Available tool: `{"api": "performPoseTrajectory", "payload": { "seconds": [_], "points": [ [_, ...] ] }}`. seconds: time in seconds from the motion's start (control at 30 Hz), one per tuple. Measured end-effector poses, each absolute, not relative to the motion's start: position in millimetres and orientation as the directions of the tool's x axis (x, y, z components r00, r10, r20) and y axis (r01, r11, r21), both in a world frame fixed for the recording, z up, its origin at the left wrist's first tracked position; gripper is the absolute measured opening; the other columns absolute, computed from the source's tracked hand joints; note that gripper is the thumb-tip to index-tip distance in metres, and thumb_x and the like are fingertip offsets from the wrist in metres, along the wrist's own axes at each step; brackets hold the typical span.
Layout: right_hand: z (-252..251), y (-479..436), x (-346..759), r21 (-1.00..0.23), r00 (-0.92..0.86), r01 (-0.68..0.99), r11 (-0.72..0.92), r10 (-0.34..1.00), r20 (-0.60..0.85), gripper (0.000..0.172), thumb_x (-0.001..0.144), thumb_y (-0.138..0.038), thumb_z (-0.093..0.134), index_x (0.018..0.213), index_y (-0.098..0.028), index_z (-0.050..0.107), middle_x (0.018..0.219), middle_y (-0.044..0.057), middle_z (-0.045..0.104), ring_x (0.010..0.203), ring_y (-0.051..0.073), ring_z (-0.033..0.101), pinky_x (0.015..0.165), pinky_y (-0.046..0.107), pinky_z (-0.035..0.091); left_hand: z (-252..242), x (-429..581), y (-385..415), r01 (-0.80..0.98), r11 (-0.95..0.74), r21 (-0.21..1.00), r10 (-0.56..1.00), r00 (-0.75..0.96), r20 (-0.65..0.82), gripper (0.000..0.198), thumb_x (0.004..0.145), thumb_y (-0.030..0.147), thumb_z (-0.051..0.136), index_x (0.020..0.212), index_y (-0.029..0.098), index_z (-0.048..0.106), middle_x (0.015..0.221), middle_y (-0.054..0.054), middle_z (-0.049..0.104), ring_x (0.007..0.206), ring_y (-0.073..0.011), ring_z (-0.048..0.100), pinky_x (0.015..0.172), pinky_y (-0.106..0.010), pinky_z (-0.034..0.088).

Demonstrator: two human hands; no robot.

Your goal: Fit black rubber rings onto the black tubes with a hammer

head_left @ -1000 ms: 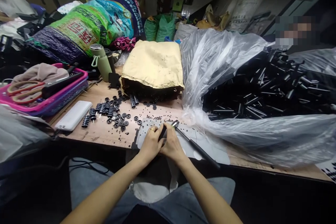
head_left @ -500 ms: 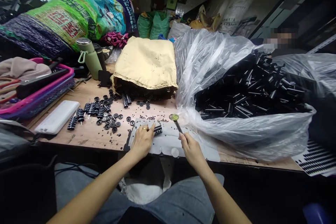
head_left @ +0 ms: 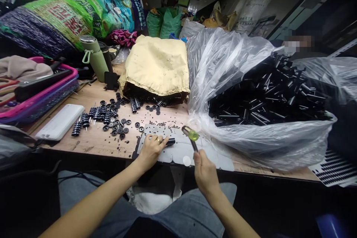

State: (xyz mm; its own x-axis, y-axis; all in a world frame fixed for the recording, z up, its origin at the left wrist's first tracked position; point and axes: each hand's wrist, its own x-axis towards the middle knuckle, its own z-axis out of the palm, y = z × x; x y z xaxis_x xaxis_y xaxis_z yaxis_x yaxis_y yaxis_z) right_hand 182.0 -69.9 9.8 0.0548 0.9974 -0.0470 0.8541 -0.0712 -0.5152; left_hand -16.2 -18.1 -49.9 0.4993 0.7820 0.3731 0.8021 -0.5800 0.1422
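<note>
My left hand [head_left: 152,148] rests on a white mat [head_left: 178,152] at the table's near edge, fingers pinched on a small black ribbed part [head_left: 169,141] lying on the mat. My right hand [head_left: 205,169] is closed round the handle of a small hammer [head_left: 191,134] with a yellow-green head, raised just right of the black part. Loose black washers [head_left: 119,124] and stacked ribbed pieces [head_left: 95,115] lie scattered on the wooden table to the left.
A tan sack [head_left: 156,65] spills black parts at centre back. A large clear plastic bag [head_left: 262,93] of black tubes fills the right. A white power bank [head_left: 60,122], a pink basket [head_left: 41,93] and a green bottle [head_left: 93,57] stand left. A person sits far right.
My hands separated. The right hand took the hammer by its handle and drew back toward me, raising the head. The left hand stayed on the black part on the mat.
</note>
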Motion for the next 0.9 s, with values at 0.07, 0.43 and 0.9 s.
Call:
{"api": "performPoseTrajectory", "payload": {
  "seconds": [0.07,0.43,0.9],
  "points": [
    [3.5,-73.6,183.3,-0.397,0.045,0.913,-0.089,0.992,-0.119,0.036,0.089,-0.045,0.02,0.067,-0.021,0.037,0.051,-0.001,0.045,0.046,0.015,0.045,0.047,0.024,0.026,-47.1,-11.8,-22.8,0.826,-0.558,0.081,0.792,0.5,0.35,0.04,0.08,0.006,0.039,0.117,0.018,0.049,0.093,-0.008,0.06,0.084,-0.0197,0.053,0.079,-0.042,0.038],
    [49.9,-80.6,131.0,-0.626,-0.196,0.754,0.2,0.978,0.076,0.038,0.091,-0.042,0.017,0.073,-0.021,0.043,0.057,0.001,0.053,0.048,0.014,0.049,0.048,0.023,0.031,-65.8,23.5,-43.8,0.813,-0.57,0.122,0.808,0.527,0.262,0.065,0.082,0.044,0.033,0.131,0.002,0.028,0.135,-0.02,0.033,0.13,-0.0283,0.018,0.104,-0.045,0.016],
    [18.3,-44.6,162.9,-0.273,-0.071,0.961,0.049,0.995,-0.073,0.04,0.091,-0.046,0.017,0.074,-0.021,0.044,0.062,0.003,0.059,0.057,0.019,0.056,0.05,0.025,0.026,-25.7,11.6,-40.5,0.743,-0.504,0.441,0.86,0.479,0.175,0.033,0.084,0.019,0.037,0.115,0.016,0.048,0.091,-0.01,0.059,0.084,-0.021,0.054,0.072,-0.034,0.046]
  ]
}}
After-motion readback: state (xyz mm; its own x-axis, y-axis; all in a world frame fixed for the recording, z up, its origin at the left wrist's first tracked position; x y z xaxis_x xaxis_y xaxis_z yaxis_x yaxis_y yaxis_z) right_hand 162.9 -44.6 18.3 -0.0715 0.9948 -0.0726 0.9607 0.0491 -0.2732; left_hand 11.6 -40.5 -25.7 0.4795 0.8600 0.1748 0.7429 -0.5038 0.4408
